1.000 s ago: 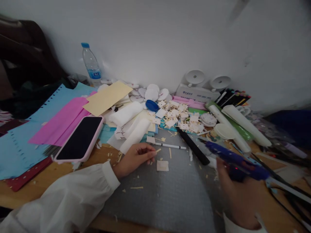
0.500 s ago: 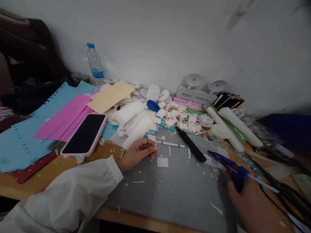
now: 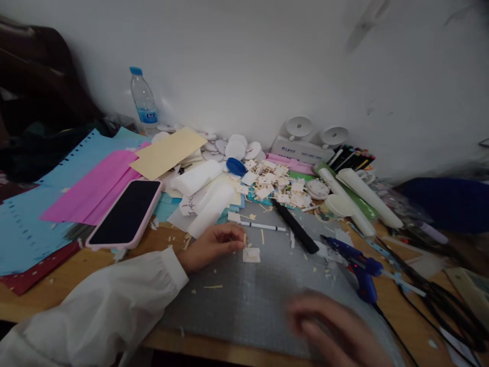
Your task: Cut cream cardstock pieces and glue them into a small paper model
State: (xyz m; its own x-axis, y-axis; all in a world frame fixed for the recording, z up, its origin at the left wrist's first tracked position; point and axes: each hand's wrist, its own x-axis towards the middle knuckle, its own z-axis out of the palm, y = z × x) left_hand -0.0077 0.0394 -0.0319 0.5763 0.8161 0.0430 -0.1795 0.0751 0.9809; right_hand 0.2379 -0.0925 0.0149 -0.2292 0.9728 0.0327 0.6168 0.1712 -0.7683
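My left hand (image 3: 214,247) rests on the grey mat (image 3: 229,306) with thumb and fingertips pinched on a short pale stick (image 3: 245,238). Just below those fingertips lies a small white card piece (image 3: 251,255) with a raised rectangle in its middle. My right hand (image 3: 332,326), blurred by motion, is over the front right of the mat; its thumb and fingers look apart with nothing visible between them. To its upper right a blue glue gun (image 3: 362,272), red light showing, lies at the mat's edge, a clear glue stick poking out of its back.
Behind the mat is a heap of small white card pieces with sticks (image 3: 267,181). A black-handled tool (image 3: 294,227) and a white pen (image 3: 263,226) lie on the mat. A phone (image 3: 126,211), coloured paper (image 3: 91,188) and a bottle (image 3: 144,102) are left; cables (image 3: 439,300) run at right.
My right hand has let go of the glue gun, which now lies at the right, and has moved left over the mat. My left hand's pinched stick is now closer to the card piece.
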